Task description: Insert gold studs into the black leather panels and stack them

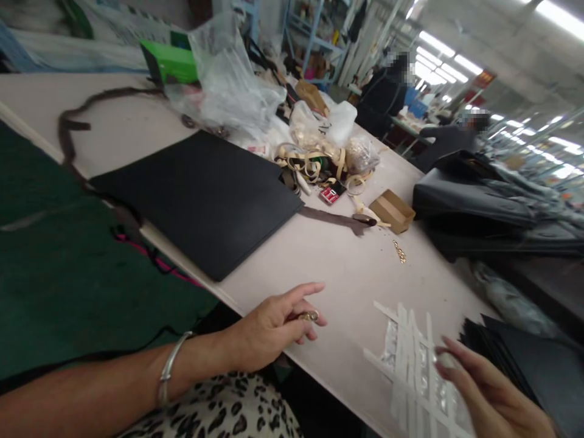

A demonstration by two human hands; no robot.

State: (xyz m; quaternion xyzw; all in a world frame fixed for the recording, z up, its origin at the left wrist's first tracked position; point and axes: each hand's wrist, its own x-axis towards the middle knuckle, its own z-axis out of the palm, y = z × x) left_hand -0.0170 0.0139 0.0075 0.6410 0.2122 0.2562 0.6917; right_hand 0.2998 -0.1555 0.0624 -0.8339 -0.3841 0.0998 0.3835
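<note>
Above the table's near edge is my left hand (274, 325), index finger stretched out. A small gold metal piece (308, 316) is held between its thumb and curled fingers. At the lower right my right hand (493, 389) has thumb and fingertips pinched together; whatever is between them I cannot make out. Just left of that hand, and partly behind it, a clear plastic packet (424, 374) crossed by several pale strips lies on the table. Farther back, a short row of small gold metal pieces (399, 251) rests on the tabletop.
Black flat sheets (201, 201) lie at the left. Behind them are plastic bags (232, 79), a green box (168, 64) and tangled beige straps (310, 163). A small cardboard box (392, 211) stands farther right. Black pieces (533, 359) are stacked at the right. People stand in the background.
</note>
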